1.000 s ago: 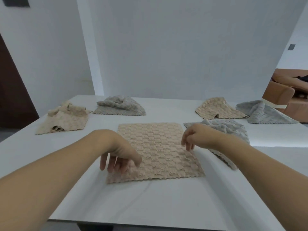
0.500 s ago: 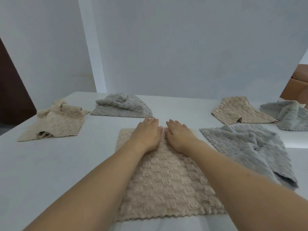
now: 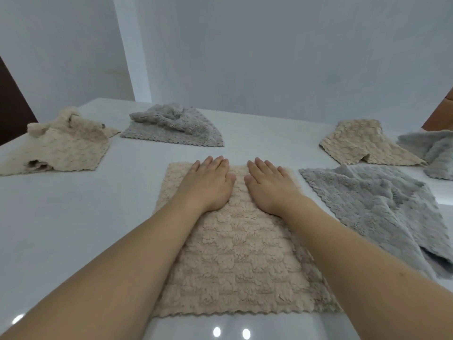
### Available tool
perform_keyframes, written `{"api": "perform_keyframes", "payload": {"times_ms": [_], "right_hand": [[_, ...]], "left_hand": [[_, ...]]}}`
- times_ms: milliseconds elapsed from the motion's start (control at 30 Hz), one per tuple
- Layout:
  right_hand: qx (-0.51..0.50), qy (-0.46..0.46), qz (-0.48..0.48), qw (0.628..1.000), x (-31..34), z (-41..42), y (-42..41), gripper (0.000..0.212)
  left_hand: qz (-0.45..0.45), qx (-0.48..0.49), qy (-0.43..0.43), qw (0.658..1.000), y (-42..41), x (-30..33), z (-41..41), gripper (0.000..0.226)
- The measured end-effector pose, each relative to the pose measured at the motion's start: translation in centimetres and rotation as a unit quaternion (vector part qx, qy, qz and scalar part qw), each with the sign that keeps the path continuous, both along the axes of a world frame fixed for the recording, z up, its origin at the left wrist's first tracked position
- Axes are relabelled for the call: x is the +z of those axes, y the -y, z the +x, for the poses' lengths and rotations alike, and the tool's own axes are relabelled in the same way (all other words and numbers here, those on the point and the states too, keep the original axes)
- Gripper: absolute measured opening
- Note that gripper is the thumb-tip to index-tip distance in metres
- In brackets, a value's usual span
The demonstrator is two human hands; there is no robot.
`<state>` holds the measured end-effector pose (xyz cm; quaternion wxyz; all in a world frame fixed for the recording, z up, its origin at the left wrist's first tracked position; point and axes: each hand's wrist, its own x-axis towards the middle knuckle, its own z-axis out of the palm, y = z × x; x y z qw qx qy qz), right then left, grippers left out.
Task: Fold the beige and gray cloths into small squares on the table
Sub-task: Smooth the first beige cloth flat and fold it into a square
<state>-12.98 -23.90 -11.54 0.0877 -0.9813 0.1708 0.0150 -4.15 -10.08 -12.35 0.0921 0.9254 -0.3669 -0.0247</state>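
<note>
A beige textured cloth (image 3: 235,261) lies flat on the white table (image 3: 73,229) right in front of me. My left hand (image 3: 208,182) and my right hand (image 3: 269,185) both press flat on its far part, fingers straight, a small gap between them. A crumpled gray cloth (image 3: 382,212) lies just to the right of the beige one. Further back lie a rumpled beige cloth (image 3: 63,148) at the left, a gray cloth (image 3: 171,128) behind it to the right, a partly folded beige cloth (image 3: 360,146) at the right and another gray cloth (image 3: 434,150) at the far right edge.
A pale wall (image 3: 245,57) rises directly behind the table's far edge. A dark brown door or panel (image 3: 12,104) shows at the far left. A brown piece of furniture (image 3: 441,114) peeks in at the right edge.
Both hands left the cloth's near corners, moved to its far part and now lie flat on it. Since half a second ago they have spread slightly apart. The view has moved closer.
</note>
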Motion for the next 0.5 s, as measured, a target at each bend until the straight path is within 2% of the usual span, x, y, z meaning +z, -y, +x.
{"api": "perform_keyframes", "payload": {"times_ms": [400,500], "right_hand": [[-0.056,-0.03,-0.011,0.998,0.2,-3.9,3.6,0.059],[-0.066,-0.045,-0.02,0.997,0.4,-3.7,3.2,0.06]], "left_hand": [[0.022,0.058,-0.006,0.998,-6.4,-0.5,3.2,0.062],[0.076,0.08,0.016,0.994,-5.9,0.5,2.6,0.062]]}}
